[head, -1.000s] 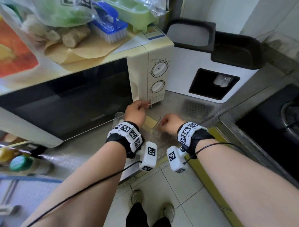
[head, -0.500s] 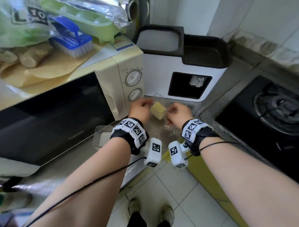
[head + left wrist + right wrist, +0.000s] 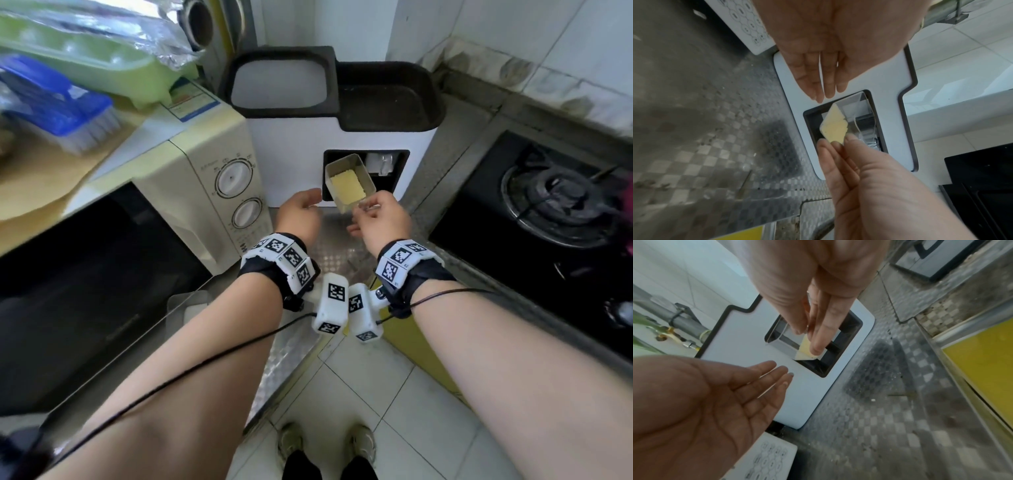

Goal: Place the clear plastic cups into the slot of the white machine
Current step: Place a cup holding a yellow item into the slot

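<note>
Clear plastic cup (image 3: pixel 347 183) at the white machine (image 3: pixel 291 164) slot (image 3: pixel 390 178).
We pinch its base with our right hand (image 3: pixel 378 219); left hand (image 3: pixel 299 214) released, fingers straight, at its 9 o'clock.

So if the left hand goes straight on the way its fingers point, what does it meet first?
Probably the white front of the machine, just beside the slot. The left hand is open, fingers aimed at that panel, not at the cup that the right hand pinches. Depth is unclear.
</note>
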Motion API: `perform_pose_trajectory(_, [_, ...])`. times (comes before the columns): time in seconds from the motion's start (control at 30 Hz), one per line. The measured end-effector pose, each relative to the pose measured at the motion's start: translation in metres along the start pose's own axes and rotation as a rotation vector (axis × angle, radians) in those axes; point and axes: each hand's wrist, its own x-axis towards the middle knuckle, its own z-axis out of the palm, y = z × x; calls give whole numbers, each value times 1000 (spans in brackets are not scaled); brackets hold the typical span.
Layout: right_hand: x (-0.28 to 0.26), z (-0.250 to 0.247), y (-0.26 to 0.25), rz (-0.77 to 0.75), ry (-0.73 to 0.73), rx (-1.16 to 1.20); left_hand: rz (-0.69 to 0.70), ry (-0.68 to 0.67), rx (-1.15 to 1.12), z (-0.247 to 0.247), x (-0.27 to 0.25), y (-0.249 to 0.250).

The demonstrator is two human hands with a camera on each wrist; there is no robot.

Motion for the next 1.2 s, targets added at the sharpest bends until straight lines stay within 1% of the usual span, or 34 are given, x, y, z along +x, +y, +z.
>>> perform_pose_trajectory(0.13, [1, 6, 2, 30, 26, 22, 18, -29, 21, 2, 0, 7])
perform_pose_trajectory(0.33, [1, 11, 6, 86, 17, 102, 34, -86, 29, 4, 1, 12])
perform_pose_trajectory(0.43, [5, 16, 2, 68, 21, 120, 59, -103, 49, 5, 5, 15])
perform_pose_trajectory(0.57, [7, 19, 1, 54, 11, 77, 64, -82, 27, 4, 10, 17])
perform_pose_trajectory(0.67, [7, 17, -1, -1, 48, -10, 65, -83, 4, 3, 11, 16])
perform_pose_trajectory(0.77, [13, 14, -7, -55, 69, -19, 64, -83, -4, 1, 14, 14])
perform_pose_trajectory(1.1, [45, 19, -21, -127, -42, -78, 66, -79, -5, -5, 19, 10])
perform_pose_trajectory(1.2, [54, 22, -29, -112, -79, -107, 72, -78, -14, -11, 20, 8])
